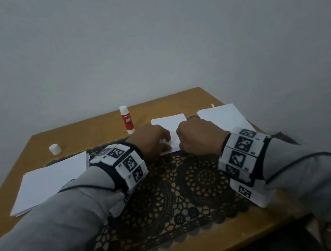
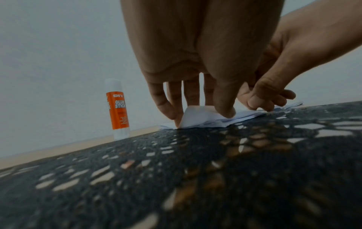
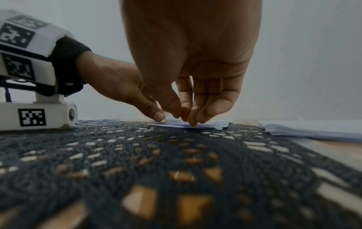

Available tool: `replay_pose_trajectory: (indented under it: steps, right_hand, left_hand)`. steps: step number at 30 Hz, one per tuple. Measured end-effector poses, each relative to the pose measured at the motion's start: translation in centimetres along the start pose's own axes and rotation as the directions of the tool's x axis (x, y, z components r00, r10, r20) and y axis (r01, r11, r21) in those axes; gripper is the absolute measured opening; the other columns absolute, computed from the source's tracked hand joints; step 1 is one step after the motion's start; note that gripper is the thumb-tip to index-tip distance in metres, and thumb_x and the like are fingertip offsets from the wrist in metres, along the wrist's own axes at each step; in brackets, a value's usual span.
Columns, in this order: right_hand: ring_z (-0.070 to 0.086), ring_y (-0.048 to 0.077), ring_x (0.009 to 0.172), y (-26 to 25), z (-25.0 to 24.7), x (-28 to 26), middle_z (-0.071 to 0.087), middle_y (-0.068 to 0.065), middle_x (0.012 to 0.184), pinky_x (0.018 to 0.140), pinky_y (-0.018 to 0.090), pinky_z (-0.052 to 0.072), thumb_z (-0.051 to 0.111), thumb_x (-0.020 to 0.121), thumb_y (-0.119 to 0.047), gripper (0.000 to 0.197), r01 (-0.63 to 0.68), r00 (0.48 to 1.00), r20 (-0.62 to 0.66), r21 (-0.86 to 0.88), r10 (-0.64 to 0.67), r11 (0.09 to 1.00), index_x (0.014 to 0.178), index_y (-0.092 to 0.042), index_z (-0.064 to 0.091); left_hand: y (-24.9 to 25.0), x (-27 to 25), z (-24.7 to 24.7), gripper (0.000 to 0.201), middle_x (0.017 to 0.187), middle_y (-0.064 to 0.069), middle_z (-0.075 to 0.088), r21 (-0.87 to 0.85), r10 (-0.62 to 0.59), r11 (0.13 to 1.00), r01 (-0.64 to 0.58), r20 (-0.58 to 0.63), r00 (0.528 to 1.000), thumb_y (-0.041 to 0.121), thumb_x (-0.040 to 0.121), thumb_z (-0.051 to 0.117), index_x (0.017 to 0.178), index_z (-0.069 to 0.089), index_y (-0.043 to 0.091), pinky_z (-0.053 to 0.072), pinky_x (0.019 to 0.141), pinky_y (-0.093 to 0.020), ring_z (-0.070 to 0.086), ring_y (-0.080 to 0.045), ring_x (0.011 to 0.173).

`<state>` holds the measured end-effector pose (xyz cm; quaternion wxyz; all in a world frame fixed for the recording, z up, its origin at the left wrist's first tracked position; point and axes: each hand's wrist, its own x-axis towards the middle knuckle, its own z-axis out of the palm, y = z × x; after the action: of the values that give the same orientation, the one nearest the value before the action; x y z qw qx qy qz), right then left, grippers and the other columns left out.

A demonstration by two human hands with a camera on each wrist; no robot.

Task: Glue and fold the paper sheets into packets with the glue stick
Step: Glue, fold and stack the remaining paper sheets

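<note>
Grey sleeves [image 1: 47, 225] fill the near edge of the head view, both forearms reaching over a black lace mat [image 1: 170, 198] that covers the middle of the counter [image 1: 73, 133].

At the left edge a stack of white sheets [image 1: 49, 180] lies flat, partly under the left forearm. Beyond it, toward the far left corner, sits a small white cap [image 1: 55, 149]. The glue stick [image 1: 127, 120] stands upright and uncapped near the far edge, just left of the hands.

The left hand [image 1: 152, 141] comes down on the folded sheet [image 1: 171, 143] at the mat's far edge; its fingers [image 2: 172, 108] are slightly spread, the thumb pressing a raised flap while the fingertips hold the paper's left end. The right hand [image 1: 197, 138] sits just beside it, touching the same sheet, its fingers [image 3: 195, 114] bunched together and pressing down on the paper's near edge. Whether either pinches the flap I cannot tell.

A further white sheet [image 1: 170, 120] lies beyond the hands, and another stack [image 1: 222, 117] rests toward the far right corner.

The folded sheet's long axis runs left to right under both hands, so the crease probably gets pressed by sliding outward along it. The glue stick is nearer the left hand.
</note>
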<state>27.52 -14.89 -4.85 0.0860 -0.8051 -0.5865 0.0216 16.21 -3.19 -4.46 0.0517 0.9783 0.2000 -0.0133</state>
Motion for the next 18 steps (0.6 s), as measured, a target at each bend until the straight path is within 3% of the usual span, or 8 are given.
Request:
replay_pose_trajectory:
  steps: [3,5,8,12,18]
  right_hand:
    - [0.051,0.02,0.066,0.1,0.0,0.1,0.045,0.0,0.068,0.054,0.028,0.037,0.054,0.088,-0.017,0.027,-0.035,0.998,-0.05,-0.003,0.035,0.999,0.066,-0.015,0.04]
    - [0.045,0.017,0.06,0.1,0.0,0.2,0.045,0.0,0.067,0.052,0.028,0.032,0.054,0.089,-0.017,0.026,-0.074,0.99,-0.119,-0.001,0.073,0.997,0.067,-0.014,0.04]
    - [0.049,0.02,0.067,0.2,-0.2,0.3,0.044,-0.001,0.07,0.057,0.03,0.036,0.051,0.089,-0.016,0.018,-0.114,0.974,-0.191,0.038,0.12,0.993,0.073,-0.014,0.042]
    - [0.046,0.017,0.066,0.4,-0.2,0.2,0.044,-0.002,0.071,0.055,0.029,0.033,0.049,0.089,-0.013,0.026,-0.151,0.966,-0.203,0.059,0.16,0.987,0.068,-0.019,0.035]
    - [0.049,0.019,0.068,0.5,-0.2,0.5,0.046,-0.001,0.073,0.057,0.029,0.034,0.051,0.09,-0.013,0.02,-0.172,0.96,-0.214,0.066,0.182,0.983,0.072,-0.016,0.041]
  left_hand:
    - [0.0,0.1,0.1,0.024,0.121,0.0,0.063,-0.026,-0.004,1.0,0.003,-0.022,1.0,0.028,0.093,0.056,0.115,0.064,0.022,0.044,0.096,-0.03,0.055,-0.015,0.109]
    - [0.1,0.0,0.1,0.026,0.12,0.0,0.062,-0.012,-0.017,1.0,0.017,-0.02,1.0,0.019,0.092,0.053,0.115,0.063,0.022,0.045,0.095,-0.03,0.055,-0.016,0.109]
    - [0.4,-0.2,0.0,0.03,0.118,-0.001,0.061,0.032,-0.004,0.999,0.004,0.001,1.0,0.025,0.091,0.055,0.12,0.06,0.023,0.045,0.091,-0.028,0.054,-0.018,0.108]
    - [0.7,-0.3,-0.1,0.042,0.119,0.0,0.058,0.041,0.006,0.999,-0.008,0.042,0.999,0.041,0.088,0.06,0.127,0.056,0.025,0.041,0.09,-0.028,0.052,-0.018,0.11]
    - [1.4,-0.5,-0.2,0.037,0.116,-0.005,0.062,0.087,0.011,0.996,-0.009,-0.019,1.0,0.033,0.09,0.052,0.125,0.055,0.023,0.049,0.088,-0.032,0.058,-0.021,0.105]
